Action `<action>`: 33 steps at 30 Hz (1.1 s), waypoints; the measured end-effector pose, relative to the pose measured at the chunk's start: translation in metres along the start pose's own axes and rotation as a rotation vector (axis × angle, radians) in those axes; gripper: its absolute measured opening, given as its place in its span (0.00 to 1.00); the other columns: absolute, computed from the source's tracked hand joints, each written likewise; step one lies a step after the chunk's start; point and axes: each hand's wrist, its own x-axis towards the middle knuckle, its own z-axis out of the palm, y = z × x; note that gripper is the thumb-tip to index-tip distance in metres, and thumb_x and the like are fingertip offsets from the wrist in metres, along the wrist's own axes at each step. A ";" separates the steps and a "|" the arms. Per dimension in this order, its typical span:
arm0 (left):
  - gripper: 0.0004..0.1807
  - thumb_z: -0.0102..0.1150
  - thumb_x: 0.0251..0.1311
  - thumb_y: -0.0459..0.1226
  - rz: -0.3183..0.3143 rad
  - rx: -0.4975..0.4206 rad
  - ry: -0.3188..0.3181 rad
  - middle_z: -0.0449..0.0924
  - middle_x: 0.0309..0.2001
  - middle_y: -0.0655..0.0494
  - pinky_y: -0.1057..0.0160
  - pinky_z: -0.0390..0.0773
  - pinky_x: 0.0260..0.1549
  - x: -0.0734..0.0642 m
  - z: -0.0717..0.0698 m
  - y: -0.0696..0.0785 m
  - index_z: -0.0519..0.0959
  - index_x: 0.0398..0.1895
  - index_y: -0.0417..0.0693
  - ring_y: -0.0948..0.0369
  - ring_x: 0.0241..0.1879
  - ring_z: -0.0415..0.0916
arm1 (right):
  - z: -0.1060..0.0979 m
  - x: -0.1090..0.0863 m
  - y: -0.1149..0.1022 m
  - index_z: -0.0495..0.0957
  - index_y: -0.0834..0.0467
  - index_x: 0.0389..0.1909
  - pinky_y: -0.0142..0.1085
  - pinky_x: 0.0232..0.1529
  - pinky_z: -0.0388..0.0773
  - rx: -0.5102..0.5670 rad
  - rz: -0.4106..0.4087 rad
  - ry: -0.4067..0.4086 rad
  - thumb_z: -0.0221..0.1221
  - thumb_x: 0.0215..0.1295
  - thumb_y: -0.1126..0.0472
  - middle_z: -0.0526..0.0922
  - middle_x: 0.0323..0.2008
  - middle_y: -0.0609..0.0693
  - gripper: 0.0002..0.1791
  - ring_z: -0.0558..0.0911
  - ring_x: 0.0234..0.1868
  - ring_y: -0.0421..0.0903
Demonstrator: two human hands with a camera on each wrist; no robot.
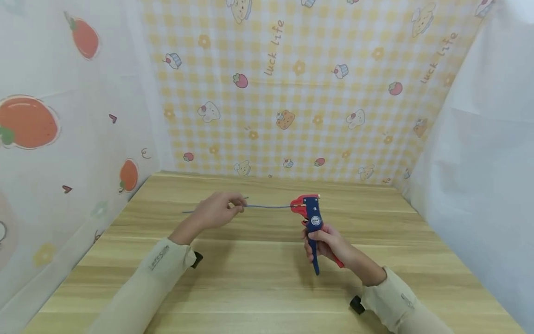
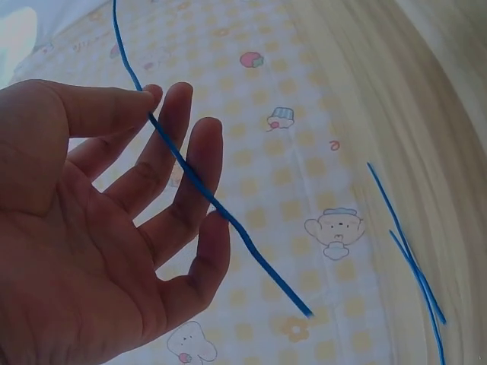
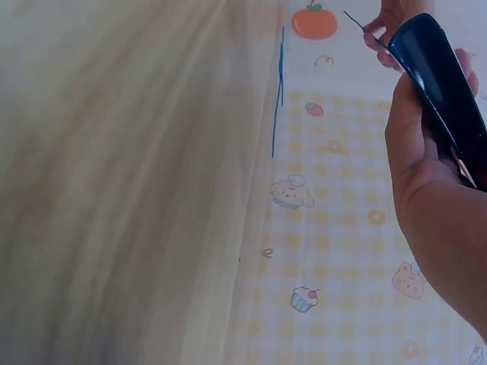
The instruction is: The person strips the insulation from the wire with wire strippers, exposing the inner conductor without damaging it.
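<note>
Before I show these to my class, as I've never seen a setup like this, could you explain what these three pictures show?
There is no robot here, just one person's two bare hands. The wide picture comes from a camera on the head, looking forward and down; the other two come from cameras worn on each wrist. The left hand pinches a blue wire. The right hand grips a red and blue wire stripper, and the wire runs across to its red jaws. On the wood-grain table lie at least two loose blue wires, clearest in the left wrist picture.
</note>
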 end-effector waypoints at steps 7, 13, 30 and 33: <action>0.11 0.54 0.70 0.40 0.006 -0.021 0.056 0.85 0.47 0.60 0.65 0.69 0.19 0.025 0.016 0.010 0.85 0.49 0.57 0.60 0.35 0.80 | -0.002 0.020 0.000 0.69 0.64 0.40 0.38 0.36 0.83 -0.014 0.048 0.044 0.45 0.71 0.65 0.79 0.28 0.50 0.07 0.81 0.28 0.43; 0.09 0.58 0.68 0.42 0.098 -0.018 0.162 0.86 0.43 0.62 0.61 0.80 0.33 0.044 0.033 0.026 0.86 0.46 0.56 0.63 0.38 0.82 | -0.004 0.028 0.002 0.69 0.61 0.39 0.45 0.40 0.83 0.059 0.070 0.037 0.42 0.71 0.63 0.78 0.27 0.48 0.08 0.82 0.28 0.43; 0.06 0.61 0.68 0.42 0.119 0.012 0.255 0.87 0.41 0.61 0.66 0.77 0.30 0.060 0.045 0.035 0.85 0.41 0.55 0.67 0.32 0.79 | -0.001 0.040 0.003 0.69 0.56 0.40 0.48 0.49 0.76 0.187 0.078 -0.025 0.39 0.71 0.61 0.73 0.28 0.45 0.10 0.74 0.31 0.42; 0.06 0.61 0.67 0.42 0.140 0.015 0.277 0.86 0.39 0.62 0.66 0.76 0.28 0.061 0.048 0.034 0.85 0.41 0.54 0.68 0.29 0.77 | 0.002 0.041 0.005 0.69 0.55 0.40 0.45 0.46 0.75 0.218 0.084 -0.018 0.39 0.71 0.60 0.72 0.28 0.45 0.10 0.72 0.32 0.43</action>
